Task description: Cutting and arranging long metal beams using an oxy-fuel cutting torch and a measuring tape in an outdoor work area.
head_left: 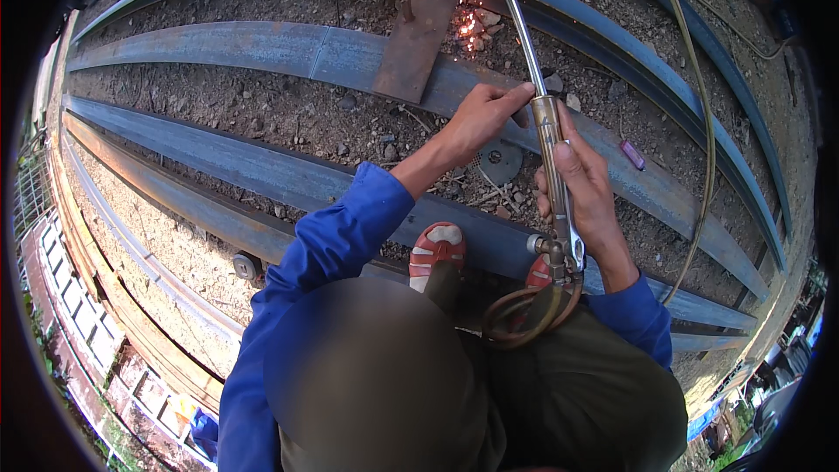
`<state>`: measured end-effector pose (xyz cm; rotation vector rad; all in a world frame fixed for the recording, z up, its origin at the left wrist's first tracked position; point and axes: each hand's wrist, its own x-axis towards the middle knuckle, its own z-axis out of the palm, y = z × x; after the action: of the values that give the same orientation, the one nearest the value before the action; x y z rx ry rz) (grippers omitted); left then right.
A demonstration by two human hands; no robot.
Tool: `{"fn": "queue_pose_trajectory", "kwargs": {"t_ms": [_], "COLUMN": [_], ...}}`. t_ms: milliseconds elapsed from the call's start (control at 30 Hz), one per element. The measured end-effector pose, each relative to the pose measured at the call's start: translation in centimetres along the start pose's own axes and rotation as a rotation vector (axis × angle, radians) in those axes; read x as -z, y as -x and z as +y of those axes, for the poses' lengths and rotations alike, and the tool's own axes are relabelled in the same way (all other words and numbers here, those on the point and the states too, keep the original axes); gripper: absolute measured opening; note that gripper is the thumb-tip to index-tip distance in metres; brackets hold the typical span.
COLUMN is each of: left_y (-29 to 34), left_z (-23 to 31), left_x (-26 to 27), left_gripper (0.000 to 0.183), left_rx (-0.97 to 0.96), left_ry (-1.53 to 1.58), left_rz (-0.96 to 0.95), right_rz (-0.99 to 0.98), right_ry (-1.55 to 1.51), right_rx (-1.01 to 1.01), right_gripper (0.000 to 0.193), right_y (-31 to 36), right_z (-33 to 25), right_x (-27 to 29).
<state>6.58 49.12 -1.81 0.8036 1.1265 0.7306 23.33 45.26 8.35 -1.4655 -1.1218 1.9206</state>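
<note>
My right hand (584, 177) wraps round the brass-coloured handle of a gas cutting torch (549, 135), its thumb lying along the side. At the front end of that handle, my left hand (489, 115) pinches the torch where the long shiny tube begins; some of its fingers are hidden underneath. The tube runs up and away to the top edge, where its tip is out of sight. Orange sparks (472, 26) fall beside a rusty flat steel plate (424, 31), which lies across the steel beams. Hoses (533, 315) loop from the torch's rear fittings over my knee.
Long grey-blue steel beams (236, 44) lie roughly side by side over stony soil. A round metal disc (499, 162) rests between them below my left hand. A purple lighter-like object (632, 156) sits on a beam at right. A yellowish hose (703, 122) crosses the right side.
</note>
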Motion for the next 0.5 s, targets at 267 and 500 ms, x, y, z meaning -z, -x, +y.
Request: {"fn": "queue_pose_trajectory", "kwargs": {"t_ms": [267,500], "left_y": [-0.1,0.7], "left_z": [0.3,0.8], "left_x": [0.2,1.4], "left_gripper": [0.051,0.047], "left_rx": [0.001,0.003], "left_ry": [0.024,-0.07], "left_rz": [-0.002,-0.01], "right_rz": [-0.007,0.074], "right_ry": [-0.004,-0.083], "right_rx": [0.002,0.139], "right_gripper": [0.068,0.075], "right_y": [0.0,0.8], "right_z": [-0.6,-2.0], "right_x": [-0.1,1.0]}}
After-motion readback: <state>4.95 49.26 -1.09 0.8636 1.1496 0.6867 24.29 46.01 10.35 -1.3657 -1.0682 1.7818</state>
